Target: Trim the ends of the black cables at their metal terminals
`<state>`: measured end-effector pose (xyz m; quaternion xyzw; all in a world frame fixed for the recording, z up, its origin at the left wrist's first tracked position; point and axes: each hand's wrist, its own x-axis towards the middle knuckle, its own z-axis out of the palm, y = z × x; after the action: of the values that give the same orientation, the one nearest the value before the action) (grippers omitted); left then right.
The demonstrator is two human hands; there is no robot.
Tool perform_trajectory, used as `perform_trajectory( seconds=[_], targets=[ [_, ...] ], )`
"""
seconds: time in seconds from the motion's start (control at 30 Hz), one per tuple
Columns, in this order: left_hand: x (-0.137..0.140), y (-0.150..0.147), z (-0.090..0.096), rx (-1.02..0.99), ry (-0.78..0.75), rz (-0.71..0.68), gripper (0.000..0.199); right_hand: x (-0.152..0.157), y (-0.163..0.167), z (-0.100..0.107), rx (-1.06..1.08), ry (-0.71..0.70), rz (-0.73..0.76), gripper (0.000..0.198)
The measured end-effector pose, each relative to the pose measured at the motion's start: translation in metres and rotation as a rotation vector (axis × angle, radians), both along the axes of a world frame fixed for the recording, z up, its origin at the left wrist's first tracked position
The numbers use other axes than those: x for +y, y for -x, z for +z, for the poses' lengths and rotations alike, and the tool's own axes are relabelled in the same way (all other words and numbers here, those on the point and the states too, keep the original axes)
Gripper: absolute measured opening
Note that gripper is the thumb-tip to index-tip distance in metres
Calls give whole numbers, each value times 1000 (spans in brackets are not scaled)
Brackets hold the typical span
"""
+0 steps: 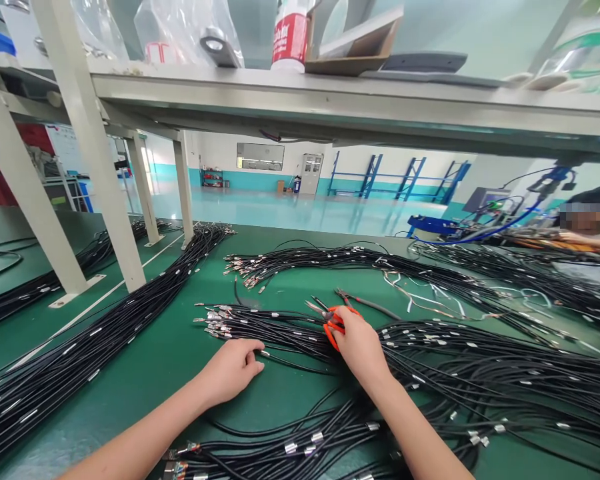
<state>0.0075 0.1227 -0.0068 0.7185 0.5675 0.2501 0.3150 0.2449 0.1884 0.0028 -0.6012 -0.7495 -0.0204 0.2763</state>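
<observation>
My right hand (pixel 361 343) is closed around a pair of scissors (pixel 333 337) by its orange handles, with the blades pointing up and to the left. Beneath it runs a bundle of black cables (pixel 290 328) with white labels and bared ends fanned out at the left. My left hand (pixel 234 370) is lower left, its thumb and index finger pinched on a single black cable (pixel 293 363) near that bundle; the cable's end is hidden by the fingers. Just behind the scissors lie pliers (pixel 347 297) with dark handles.
More black cable bundles lie behind (pixel 320 257), at left (pixel 125 313) and in front (pixel 340 427) on the green table (pixel 155 380). White posts (pixel 103 153) hold a loaded shelf (pixel 280 90) above. Another person (pixel 587 223) is at far right.
</observation>
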Motion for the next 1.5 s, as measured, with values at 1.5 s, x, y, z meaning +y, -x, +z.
perform_trajectory(
  seconds=[1.5],
  targets=[
    [-31,-44,39,-734,321,82,27,-62,47,39,1048,412,445,28]
  ],
)
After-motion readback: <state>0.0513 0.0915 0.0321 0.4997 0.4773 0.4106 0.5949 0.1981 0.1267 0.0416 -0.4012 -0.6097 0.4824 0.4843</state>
